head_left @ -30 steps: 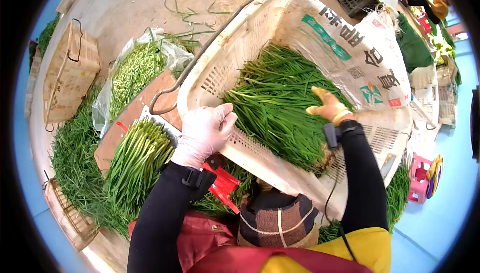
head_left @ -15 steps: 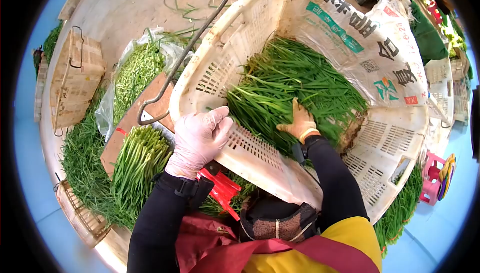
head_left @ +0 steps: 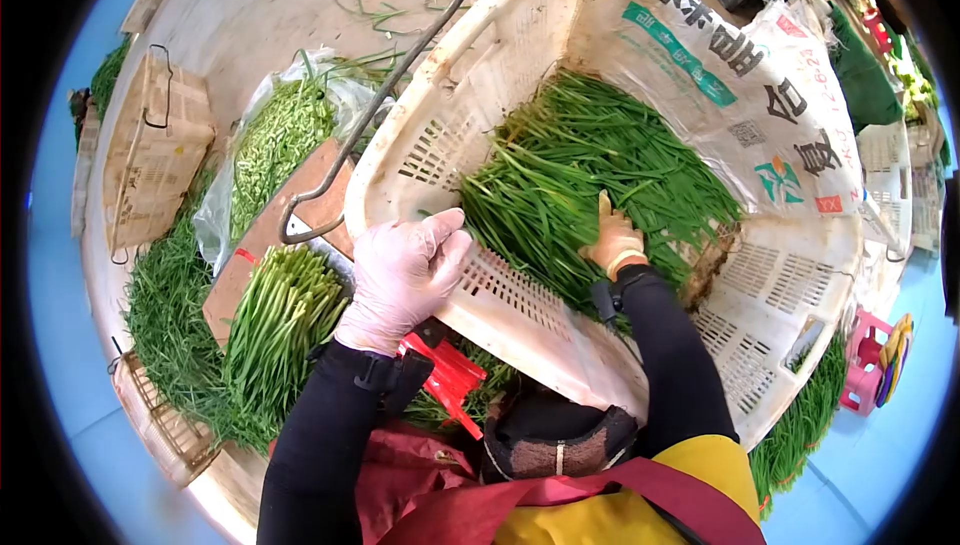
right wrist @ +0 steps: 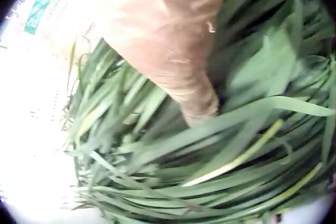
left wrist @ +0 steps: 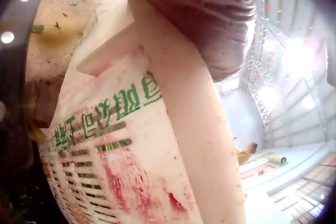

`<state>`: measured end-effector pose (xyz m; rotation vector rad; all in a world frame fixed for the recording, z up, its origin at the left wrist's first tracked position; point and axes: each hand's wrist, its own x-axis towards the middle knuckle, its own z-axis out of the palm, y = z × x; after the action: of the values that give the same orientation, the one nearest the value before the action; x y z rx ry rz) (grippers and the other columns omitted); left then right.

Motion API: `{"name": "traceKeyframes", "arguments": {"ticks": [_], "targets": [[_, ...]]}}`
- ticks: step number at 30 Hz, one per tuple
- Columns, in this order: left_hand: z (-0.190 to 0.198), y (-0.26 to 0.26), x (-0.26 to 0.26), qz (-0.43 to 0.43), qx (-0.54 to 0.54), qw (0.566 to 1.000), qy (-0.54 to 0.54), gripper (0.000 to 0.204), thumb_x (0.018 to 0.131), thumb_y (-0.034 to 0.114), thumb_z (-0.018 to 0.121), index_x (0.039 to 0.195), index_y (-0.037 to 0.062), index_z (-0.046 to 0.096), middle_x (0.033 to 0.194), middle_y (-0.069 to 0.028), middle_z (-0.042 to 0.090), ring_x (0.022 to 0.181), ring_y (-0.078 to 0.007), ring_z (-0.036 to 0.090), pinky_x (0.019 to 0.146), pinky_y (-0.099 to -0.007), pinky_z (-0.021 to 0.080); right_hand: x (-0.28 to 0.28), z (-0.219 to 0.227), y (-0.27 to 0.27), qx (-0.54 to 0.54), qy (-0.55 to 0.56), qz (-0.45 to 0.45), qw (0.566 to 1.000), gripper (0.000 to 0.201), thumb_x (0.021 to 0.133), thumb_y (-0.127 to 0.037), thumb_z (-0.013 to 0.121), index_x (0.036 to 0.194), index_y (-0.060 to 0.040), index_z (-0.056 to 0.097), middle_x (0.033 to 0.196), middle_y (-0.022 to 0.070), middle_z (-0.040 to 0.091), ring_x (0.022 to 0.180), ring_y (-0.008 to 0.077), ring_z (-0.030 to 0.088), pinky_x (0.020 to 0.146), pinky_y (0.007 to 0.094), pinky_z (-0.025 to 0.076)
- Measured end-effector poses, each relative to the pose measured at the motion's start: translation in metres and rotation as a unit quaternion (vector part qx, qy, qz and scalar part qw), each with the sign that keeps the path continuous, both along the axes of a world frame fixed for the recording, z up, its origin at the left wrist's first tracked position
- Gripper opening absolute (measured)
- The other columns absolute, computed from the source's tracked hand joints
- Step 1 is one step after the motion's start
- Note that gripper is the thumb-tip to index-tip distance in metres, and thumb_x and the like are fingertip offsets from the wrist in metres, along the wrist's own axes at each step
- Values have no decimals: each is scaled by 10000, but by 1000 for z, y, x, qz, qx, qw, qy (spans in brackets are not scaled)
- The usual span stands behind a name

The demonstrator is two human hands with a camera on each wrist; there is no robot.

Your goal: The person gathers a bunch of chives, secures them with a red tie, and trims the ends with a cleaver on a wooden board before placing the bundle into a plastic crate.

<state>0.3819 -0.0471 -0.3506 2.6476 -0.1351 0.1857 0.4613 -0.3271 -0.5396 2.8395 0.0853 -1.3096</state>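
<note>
In the head view my left hand [head_left: 405,280], in a pale glove, grips the near left rim of a big white plastic crate [head_left: 520,295]. The left wrist view has the glove over the crate's rim [left wrist: 191,113]. Inside the crate lies a heap of garlic chives [head_left: 610,155], long flat green leaves. My right hand [head_left: 615,238], in a yellowish glove, presses into the near side of the heap, one finger straight. Close up in the right wrist view, a gloved digit [right wrist: 197,103] dips among the leaves, its tip hidden; the other fingers are mostly out of sight.
A printed white sack [head_left: 760,115] lines the crate's far side. A metal hook rod [head_left: 370,110] crosses its left edge. To the left are a bundle of stalks [head_left: 285,320] on a board, a plastic bag of cut pieces [head_left: 285,135] and another crate [head_left: 155,150]. A pink stool [head_left: 862,365] stands right.
My right hand has come left and nearer, from the right of the heap into its near side. The left hand stays on the rim. The crate appears slightly larger and shifted in view.
</note>
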Motion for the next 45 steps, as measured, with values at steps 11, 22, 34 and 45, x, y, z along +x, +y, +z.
{"name": "traceKeyframes", "arguments": {"ticks": [11,22,34,45], "targets": [[-2,2,0,-11,-19,999,-30,134,793,127,725,925,106,729,605,-64,628,550,-252,627,569,-354,497,46,38,9,328,-290,14,899,384,869,-286,648,1195,-83,648,1159,158,659,1078,335,615,938,417,489],[-4,4,-1,-25,-27,998,-44,136,785,113,726,920,108,717,580,-58,605,530,-251,612,548,-355,489,-25,-1,114,81,-157,259,950,771,881,-224,597,1538,-47,234,1328,144,507,1153,281,533,887,427,489],[-7,4,-2,-23,-26,998,-47,141,792,118,716,933,112,720,575,-55,596,528,-254,604,539,-362,478,-13,28,106,183,-107,191,958,436,860,-344,665,1202,-83,591,1156,164,622,1085,332,604,860,433,534],[-3,2,-1,-25,-16,999,-41,150,788,109,716,936,128,711,560,-43,568,523,-249,580,540,-371,458,62,-21,50,141,-378,41,914,701,925,-410,556,1525,-165,287,1562,83,320,1438,288,280,1129,470,303]]}}
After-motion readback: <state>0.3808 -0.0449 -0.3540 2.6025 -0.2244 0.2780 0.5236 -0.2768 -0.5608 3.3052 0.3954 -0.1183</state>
